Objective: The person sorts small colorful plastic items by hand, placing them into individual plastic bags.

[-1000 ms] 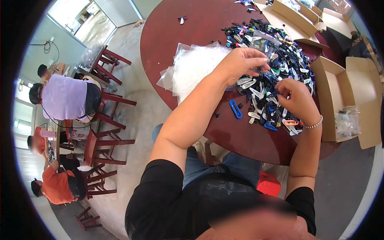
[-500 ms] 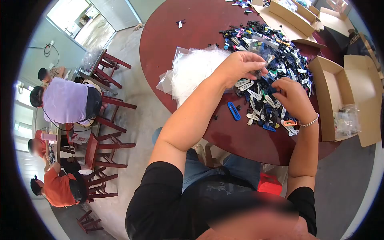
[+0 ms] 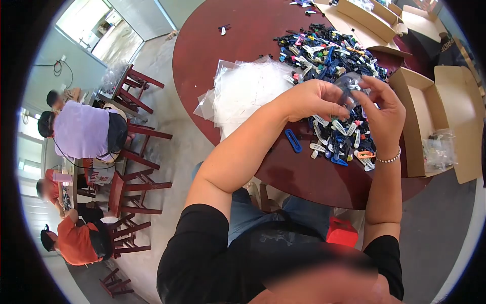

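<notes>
My left hand pinches a clear plastic bag above a pile of snap hair clips. My right hand, a beaded bracelet at its wrist, meets the bag from the other side. Its thumb and fingers close around what looks like a pale hair clip at the bag's mouth; the fingertips are partly hidden by the plastic. Under both hands lie white, black, navy and coloured clips. A large blue clip lies apart near the left forearm, and an orange clip rests by the right wrist.
A stack of clear flat bags lies on the round dark-red table, left of the pile. Open cardboard boxes stand at the right, one holding bagged items. Several people sit at another table with red wooden stools at the left.
My right hand has risen from the clip pile to the bag, its fingers now at the plastic. My left hand has come slightly nearer, and the bag is held up between both hands.
</notes>
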